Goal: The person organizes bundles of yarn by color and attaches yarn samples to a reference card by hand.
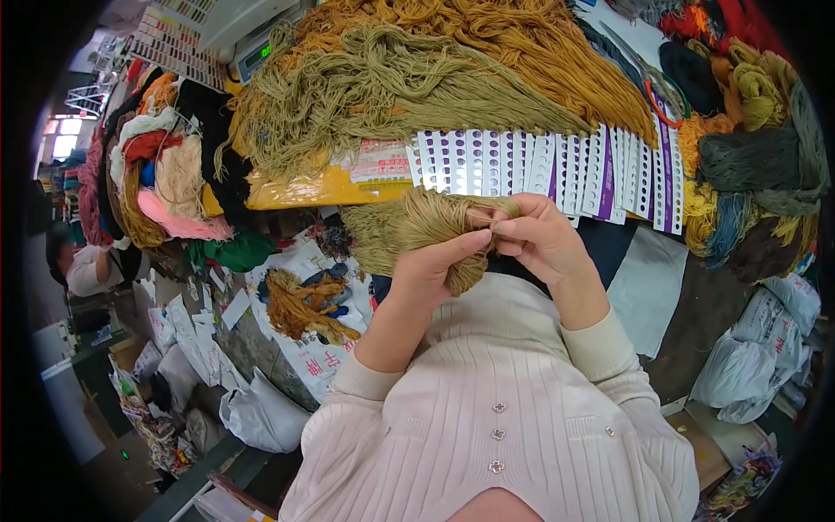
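Observation:
A skein of olive-tan thread (424,224) is held in front of my chest, close to the table edge. My left hand (437,263) is wrapped round its near end, thumb along the top. At that same end, the fingers of my right hand (541,237) pinch together on strands of the skein. Exactly which strands lie between those fingertips is hard to see. Just beyond my hands, white cards with rows of holes (487,161) lie along the table edge. Behind them spreads a heap of loose olive thread (435,87), beside golden-brown thread (565,65).
Scissors (654,80) lie at the upper right near dark and yellow skeins (757,148). A scale (261,54) and a colour sample card (178,39) stand upper left. Coloured skeins (174,174) pile at left. White sacks (265,409) are on the floor. Another person (91,265) is far left.

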Demonstrator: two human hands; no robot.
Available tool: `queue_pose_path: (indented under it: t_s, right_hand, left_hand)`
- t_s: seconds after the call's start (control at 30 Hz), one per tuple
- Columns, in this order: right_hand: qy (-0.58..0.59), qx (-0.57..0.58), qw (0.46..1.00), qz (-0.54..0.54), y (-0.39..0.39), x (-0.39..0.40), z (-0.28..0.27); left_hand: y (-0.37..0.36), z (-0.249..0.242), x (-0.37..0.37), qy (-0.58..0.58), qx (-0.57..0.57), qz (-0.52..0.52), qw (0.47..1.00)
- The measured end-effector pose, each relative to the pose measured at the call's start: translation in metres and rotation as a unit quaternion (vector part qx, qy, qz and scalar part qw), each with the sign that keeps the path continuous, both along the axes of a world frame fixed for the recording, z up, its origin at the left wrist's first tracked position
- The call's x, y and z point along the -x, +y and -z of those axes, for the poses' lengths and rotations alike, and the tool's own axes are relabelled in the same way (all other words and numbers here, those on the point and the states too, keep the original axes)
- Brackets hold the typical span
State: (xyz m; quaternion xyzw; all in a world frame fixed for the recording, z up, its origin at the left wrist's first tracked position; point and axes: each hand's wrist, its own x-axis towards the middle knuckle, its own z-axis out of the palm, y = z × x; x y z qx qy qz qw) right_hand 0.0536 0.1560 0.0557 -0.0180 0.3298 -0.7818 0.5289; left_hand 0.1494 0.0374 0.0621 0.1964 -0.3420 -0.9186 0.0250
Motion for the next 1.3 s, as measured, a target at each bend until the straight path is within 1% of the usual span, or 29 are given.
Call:
queue_pose_path:
  t_s: [0.13, 0.23, 0.27, 0.33, 0.37, 0.4, 0.43, 0.47, 0.5, 0.57, 0.6, 0.63, 0.67, 0.7, 0.73, 0.8, 0.83, 0.9, 0.93, 0.97, 1.0, 1.03, 1.13, 1.17, 1.2, 1.23, 1.27, 1.3]
  right_hand:
    - [-0.044, 0.04, 0.998, 0.006, 0.001, 0.0, -0.001]
    - [-0.064, 0.099, 0.989, -0.093, 0.015, 0.005, 0.006]
    - [-0.079, 0.092, 0.986, -0.116, 0.016, 0.006, 0.004]
    - [-0.112, 0.075, 0.977, -0.165, 0.021, 0.008, -0.008]
    - [-0.049, 0.046, 0.98, -0.185, 0.024, 0.014, -0.015]
    - [0.119, -0.026, 0.976, -0.183, 0.027, 0.017, -0.02]
    - [0.286, -0.095, 0.938, -0.173, 0.03, 0.021, -0.024]
    - [0.441, -0.162, 0.869, -0.152, 0.032, 0.025, -0.03]
    - [0.495, -0.173, 0.836, -0.162, 0.034, 0.03, -0.043]
    - [0.421, -0.065, 0.898, -0.114, 0.044, 0.038, -0.057]
    - [0.382, -0.009, 0.92, -0.088, 0.05, 0.042, -0.059]
    - [0.352, 0.074, 0.933, -0.017, 0.059, 0.049, -0.057]
    - [0.28, 0.143, 0.949, 0.021, 0.07, 0.059, -0.059]
    - [0.195, 0.195, 0.958, 0.08, 0.083, 0.065, -0.061]
    - [0.108, 0.247, 0.953, 0.137, 0.096, 0.071, -0.061]
    - [0.184, 0.252, 0.924, 0.219, 0.137, 0.095, -0.05]
    - [0.132, 0.265, 0.913, 0.282, 0.169, 0.114, -0.052]
    - [0.046, 0.288, 0.865, 0.408, 0.233, 0.149, -0.055]
    - [0.153, 0.228, 0.86, 0.429, 0.292, 0.176, -0.052]
    - [0.243, 0.246, 0.816, 0.463, 0.382, 0.202, -0.038]
    - [0.391, 0.165, 0.724, 0.543, 0.38, 0.2, -0.064]
    - [0.493, 0.066, 0.598, 0.629, 0.376, 0.196, -0.091]
    - [0.431, -0.029, 0.642, 0.633, 0.311, 0.187, -0.1]
    - [0.49, -0.077, 0.694, 0.522, 0.256, 0.183, -0.09]
    - [0.512, -0.174, 0.697, 0.471, 0.221, 0.183, -0.067]
    - [0.537, -0.267, 0.688, 0.409, 0.186, 0.184, -0.045]
    - [0.477, -0.352, 0.741, 0.316, 0.161, 0.178, -0.033]
    - [0.47, -0.306, 0.781, 0.274, 0.15, 0.182, -0.002]
  left_hand:
    - [-0.003, 0.001, -0.002, 0.021, 0.046, 0.021, 0.999]
    - [-0.005, -0.003, -0.006, 0.119, -0.079, -0.045, 0.989]
    - [-0.008, -0.014, -0.002, 0.073, -0.012, -0.009, 0.997]
    - [-0.011, -0.042, 0.009, -0.019, 0.121, 0.061, 0.991]
    - [-0.016, -0.034, 0.019, 0.025, 0.276, 0.154, 0.948]
    - [-0.026, -0.032, 0.022, 0.001, 0.242, 0.192, 0.951]
    - [-0.042, -0.032, 0.024, -0.022, 0.211, 0.23, 0.95]
    - [-0.053, -0.035, 0.025, -0.046, 0.181, 0.27, 0.945]
    - [-0.054, -0.041, 0.026, -0.08, 0.207, 0.225, 0.949]
    - [-0.082, -0.042, 0.019, -0.11, 0.147, 0.161, 0.97]
    - [-0.095, -0.045, 0.017, -0.17, 0.063, -0.003, 0.983]
    - [-0.141, -0.02, 0.006, 0.01, -0.249, 0.073, 0.966]
    - [-0.173, -0.007, -0.008, 0.057, -0.285, -0.008, 0.957]
    - [-0.206, 0.002, -0.027, 0.069, -0.407, -0.124, 0.902]
    - [-0.239, 0.018, -0.055, 0.087, -0.422, -0.132, 0.893]
    - [-0.277, 0.022, -0.103, 0.04, -0.337, -0.276, 0.899]
    - [-0.291, 0.018, -0.123, 0.02, -0.289, -0.341, 0.894]
    - [-0.307, 0.002, -0.148, -0.005, -0.222, -0.421, 0.88]
    - [-0.309, -0.008, -0.151, -0.008, -0.198, -0.436, 0.878]
    - [-0.308, -0.017, -0.145, -0.002, -0.189, -0.431, 0.882]
    - [-0.303, -0.025, -0.133, 0.007, -0.193, -0.413, 0.89]
    - [-0.295, -0.03, -0.117, 0.016, -0.206, -0.383, 0.9]
    - [-0.249, -0.03, -0.029, 0.032, -0.27, -0.229, 0.935]
    - [-0.225, -0.024, 0.006, 0.031, -0.294, -0.167, 0.941]
    - [-0.195, -0.017, 0.043, 0.02, -0.306, -0.107, 0.946]
    - [-0.165, -0.006, 0.079, 0.007, -0.308, -0.059, 0.949]
    - [-0.163, 0.03, 0.103, -0.022, -0.196, -0.094, 0.976]
    - [-0.103, 0.008, 0.136, -0.028, -0.26, -0.015, 0.965]
